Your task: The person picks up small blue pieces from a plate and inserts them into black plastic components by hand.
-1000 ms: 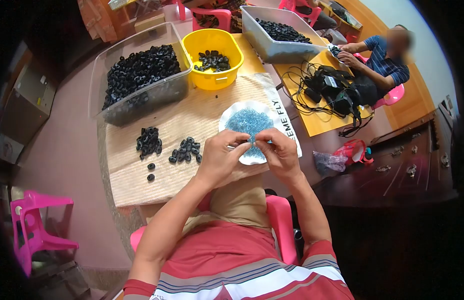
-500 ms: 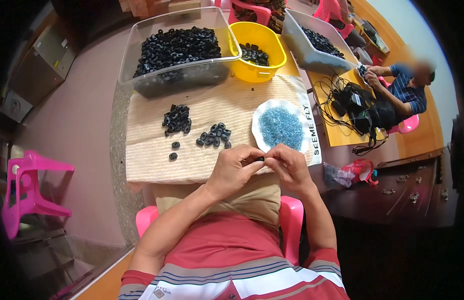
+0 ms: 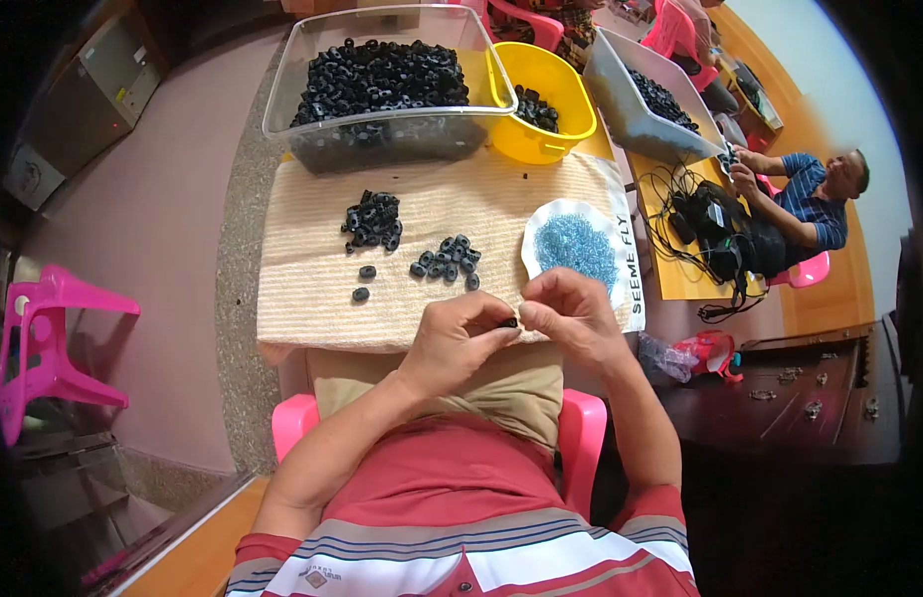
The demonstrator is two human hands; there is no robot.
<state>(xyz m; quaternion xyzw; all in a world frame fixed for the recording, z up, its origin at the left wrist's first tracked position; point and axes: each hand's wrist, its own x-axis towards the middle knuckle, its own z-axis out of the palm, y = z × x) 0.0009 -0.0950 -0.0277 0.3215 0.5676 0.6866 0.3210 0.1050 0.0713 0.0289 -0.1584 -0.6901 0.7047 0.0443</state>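
Observation:
My left hand pinches a small black plastic part between thumb and fingertips, just above the near edge of the towel. Close beside it, my right hand has its thumb and forefinger pressed together; whatever they may hold is too small to make out. Beyond the right hand lies a white scalloped plate with light-blue clear beads. On the towel are a heap of black parts, a looser cluster of grey-black parts and two single parts, one being the nearer part.
A clear bin of black parts stands at the back, beside a yellow basin and another bin. Cables lie on the right-hand table, where another person sits. A pink stool stands left.
My right hand has drawn slightly up and away from the left, leaving a small gap between fingertips. The left still holds the black part. The whole view has shifted a little.

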